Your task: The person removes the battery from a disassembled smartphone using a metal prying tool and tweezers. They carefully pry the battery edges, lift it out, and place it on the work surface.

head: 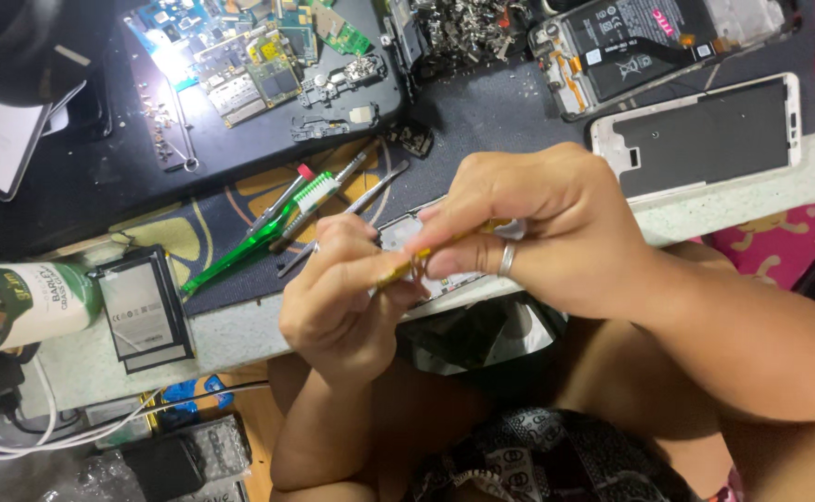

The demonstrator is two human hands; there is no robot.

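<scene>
My right hand [542, 223], with a ring on one finger, is closed around a thin yellow-handled tool [406, 265] that slants down to the left. My left hand [338, 302] is curled below it, its fingers closed on the tool's lower end and on a small part I cannot make out. Both hands hover over a phone body [400, 232] lying at the table's near edge, mostly hidden by them.
A green toothbrush [245, 246], tweezers [342, 218] and a metal pry tool lie left of the hands. A flat battery [145, 307] and a bottle [31, 302] sit far left. Circuit boards [249, 56], a screw pile [468, 28], an opened phone [644, 42] and a white phone frame [705, 135] lie further back.
</scene>
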